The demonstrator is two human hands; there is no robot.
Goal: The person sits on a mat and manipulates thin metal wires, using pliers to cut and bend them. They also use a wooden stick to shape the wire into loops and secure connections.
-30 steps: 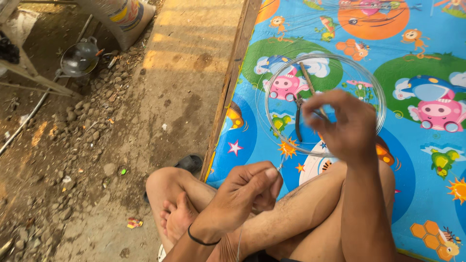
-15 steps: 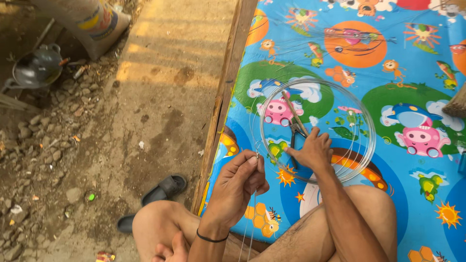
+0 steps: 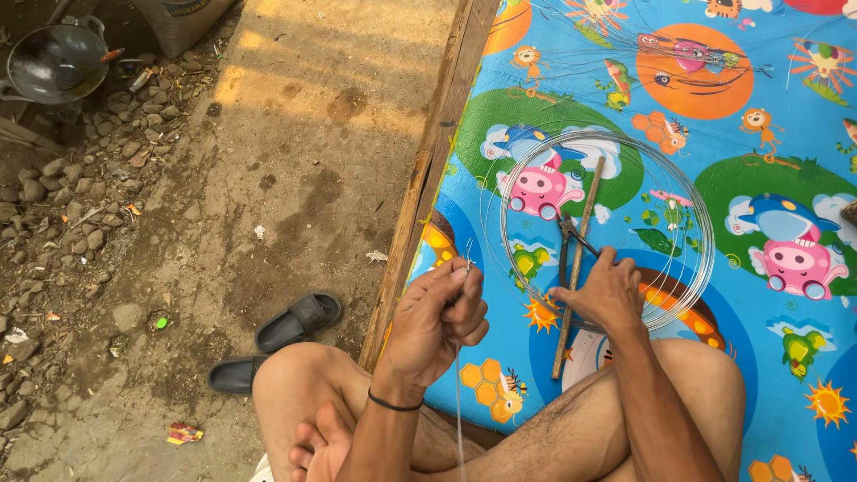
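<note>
Left hand, lower centre: grip closed, a thin wire pinched between fingertips and trailing downward. Right hand, right of centre: laid on a wooden stick, fingers curled over it; grip appears closed on the stick. Wire coil is spread around the stick on a cartoon-printed mat. Black sandals lie lower left on dirt.

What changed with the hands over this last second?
The right hand came down from above the wire coil to the mat, now resting on the stick and pliers. The left hand still pinches thin wire; the coil stayed put.
</note>
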